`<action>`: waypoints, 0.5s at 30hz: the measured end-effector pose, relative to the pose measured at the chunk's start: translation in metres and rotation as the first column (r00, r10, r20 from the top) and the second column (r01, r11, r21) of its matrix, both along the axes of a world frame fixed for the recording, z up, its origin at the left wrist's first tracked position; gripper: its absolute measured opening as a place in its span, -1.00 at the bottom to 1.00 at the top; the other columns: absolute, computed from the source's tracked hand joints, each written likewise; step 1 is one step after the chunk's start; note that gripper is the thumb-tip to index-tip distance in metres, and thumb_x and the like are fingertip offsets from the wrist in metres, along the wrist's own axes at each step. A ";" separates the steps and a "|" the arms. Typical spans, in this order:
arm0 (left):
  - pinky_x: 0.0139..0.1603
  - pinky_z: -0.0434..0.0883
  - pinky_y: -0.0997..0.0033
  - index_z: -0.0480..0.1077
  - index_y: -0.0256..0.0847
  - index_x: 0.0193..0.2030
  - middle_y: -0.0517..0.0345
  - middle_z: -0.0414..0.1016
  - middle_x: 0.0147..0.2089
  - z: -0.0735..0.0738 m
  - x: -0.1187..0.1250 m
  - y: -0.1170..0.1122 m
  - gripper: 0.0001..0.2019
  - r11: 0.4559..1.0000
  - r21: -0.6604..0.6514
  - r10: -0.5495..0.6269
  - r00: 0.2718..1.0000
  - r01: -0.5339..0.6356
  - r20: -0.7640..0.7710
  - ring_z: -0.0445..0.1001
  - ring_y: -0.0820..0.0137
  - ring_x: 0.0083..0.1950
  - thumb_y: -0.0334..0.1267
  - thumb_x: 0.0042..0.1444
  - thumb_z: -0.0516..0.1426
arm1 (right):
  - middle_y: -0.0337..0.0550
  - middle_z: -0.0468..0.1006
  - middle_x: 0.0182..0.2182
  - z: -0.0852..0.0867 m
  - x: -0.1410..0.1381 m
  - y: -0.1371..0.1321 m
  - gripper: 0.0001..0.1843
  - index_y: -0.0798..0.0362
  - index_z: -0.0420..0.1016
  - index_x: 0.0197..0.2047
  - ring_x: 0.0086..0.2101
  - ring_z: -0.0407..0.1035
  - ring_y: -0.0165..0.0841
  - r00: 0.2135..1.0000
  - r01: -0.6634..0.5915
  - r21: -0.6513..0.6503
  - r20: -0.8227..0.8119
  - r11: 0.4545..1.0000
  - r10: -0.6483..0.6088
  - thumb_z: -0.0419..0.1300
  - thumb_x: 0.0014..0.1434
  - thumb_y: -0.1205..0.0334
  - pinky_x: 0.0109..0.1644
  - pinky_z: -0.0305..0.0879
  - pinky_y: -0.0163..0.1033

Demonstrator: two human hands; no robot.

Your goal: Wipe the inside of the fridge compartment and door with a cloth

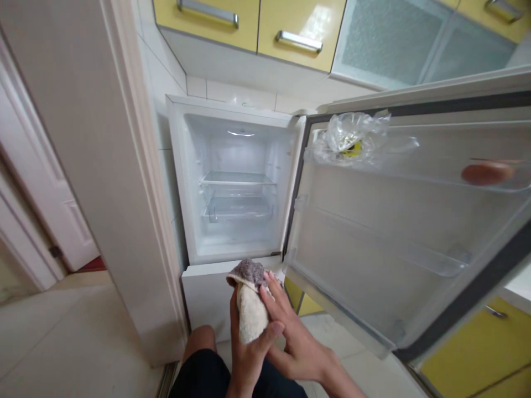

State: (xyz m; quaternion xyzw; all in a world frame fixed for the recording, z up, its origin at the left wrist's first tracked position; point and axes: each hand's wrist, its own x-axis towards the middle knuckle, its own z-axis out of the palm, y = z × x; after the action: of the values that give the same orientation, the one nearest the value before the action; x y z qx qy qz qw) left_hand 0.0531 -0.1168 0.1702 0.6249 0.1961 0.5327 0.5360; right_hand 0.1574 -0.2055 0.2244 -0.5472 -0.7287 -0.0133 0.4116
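A folded cleaning cloth (252,315), cream on one side and grey-brown on the other, is bunched between both hands in front of the fridge. My left hand (244,359) wraps around it from below, thumb along its right side. Against the cloth's right side lies my right hand (288,331), its fingers pressed on the grey-brown part. Behind the hands stands the open fridge (188,182), with a glass shelf (236,178) and a clear drawer-like shelf (240,209) inside. The cloth hides some fingertips.
The fridge door (352,232) swings wide to the right. Its top rack holds a crumpled plastic bag (350,135) and a reddish-brown round item (487,172). Yellow cabinets (298,22) hang above. A door frame (103,166) stands close on the left.
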 end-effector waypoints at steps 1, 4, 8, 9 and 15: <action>0.19 0.60 0.01 0.08 0.07 0.47 -0.12 0.44 0.37 -0.001 0.000 0.001 -0.12 0.999 -0.041 -0.010 1.000 0.011 0.012 0.54 0.04 0.28 0.25 0.10 0.27 | 0.00 -0.30 0.56 0.003 0.002 -0.006 0.11 -0.18 -0.39 0.60 0.50 -0.36 -0.05 0.999 -0.031 -0.025 -0.035 0.999 0.030 0.24 0.22 0.30 0.51 -0.18 0.26; 0.18 0.60 -0.05 0.17 0.00 0.47 -0.12 0.55 0.26 -0.004 0.001 0.002 -0.16 0.980 -0.197 0.024 1.000 -0.020 0.020 0.59 0.00 0.21 0.27 0.13 0.24 | 0.04 -0.12 0.54 0.012 0.011 -0.030 0.19 -0.22 -0.48 0.58 0.49 -0.20 -0.09 0.976 -0.103 -0.070 -0.197 0.992 0.088 0.34 0.24 0.16 0.49 -0.06 0.22; 0.11 0.63 -0.13 0.26 0.02 0.44 -0.05 0.65 0.11 0.000 -0.001 0.005 -0.17 0.942 -0.330 0.079 0.996 -0.058 0.051 0.62 -0.05 0.15 0.33 0.08 0.22 | 0.00 0.13 0.48 0.026 0.033 -0.070 0.00 -0.37 -0.27 0.57 0.40 0.16 -0.09 0.927 0.021 0.030 -0.374 0.999 -0.009 0.28 0.32 0.22 0.39 0.22 0.24; 0.08 0.64 -0.14 0.25 0.05 0.44 -0.02 0.66 0.10 0.002 -0.003 0.007 -0.16 0.939 -0.337 0.090 0.995 -0.068 0.050 0.62 -0.06 0.14 0.33 0.07 0.22 | -0.01 0.24 0.44 0.031 0.040 -0.082 -0.07 -0.39 -0.15 0.56 0.35 0.25 -0.10 0.910 0.090 0.093 -0.413 0.992 -0.044 0.26 0.33 0.26 0.35 0.31 0.23; 0.09 0.63 -0.31 0.23 0.25 0.44 0.14 0.60 0.21 0.004 -0.032 0.023 -0.19 0.885 -0.447 0.168 0.984 -0.128 0.051 0.57 -0.12 0.21 0.14 0.02 0.29 | -0.14 0.65 -0.15 0.069 0.090 -0.161 -0.50 -0.15 0.52 0.14 -0.15 0.59 -0.22 0.707 0.687 0.509 -0.634 0.519 -0.314 0.39 0.13 0.29 -0.16 0.61 -0.06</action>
State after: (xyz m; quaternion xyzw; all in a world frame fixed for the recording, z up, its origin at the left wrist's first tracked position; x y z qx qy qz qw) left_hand 0.0211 -0.0941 0.1739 0.4459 0.3351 0.5407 0.6297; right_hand 0.2470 -0.3670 0.2935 -0.5191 -0.3434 -0.2861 0.7285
